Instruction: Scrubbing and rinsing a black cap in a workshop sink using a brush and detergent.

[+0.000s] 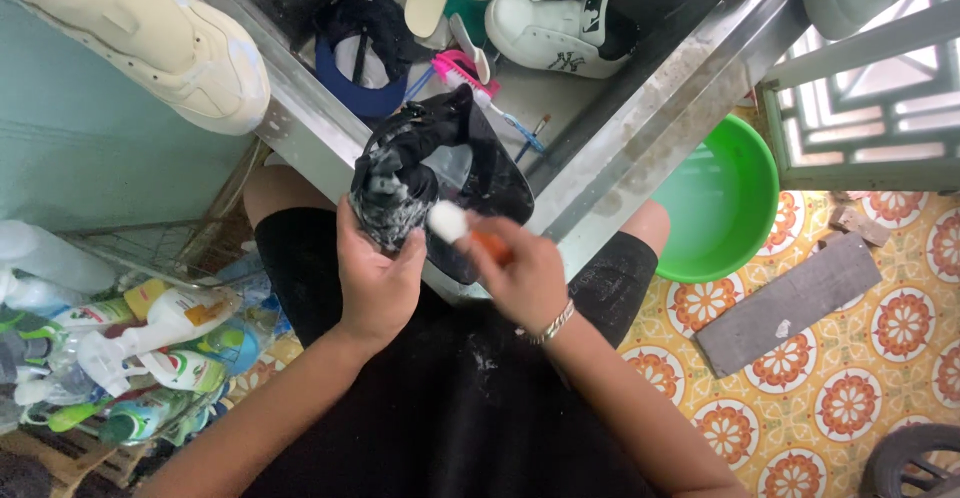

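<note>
Much of the black, soapy shoe is hard to read: its shape blurs into the dark fabric around it, and foam covers the end nearest the person. The brush with the orange handle is mostly hidden too; only its white, lathered head and a sliver of handle show past the knuckles. The left hand wraps its fingers firmly around the foamy end of the shoe, holding it over the edge of the steel sink. The right hand is closed around the brush handle, the head pressed against the shoe. Deeper in the sink lie a white sneaker, a navy cap and a pink toothbrush. A green plastic basin sits on the tiled floor beside the person's knee.
</note>
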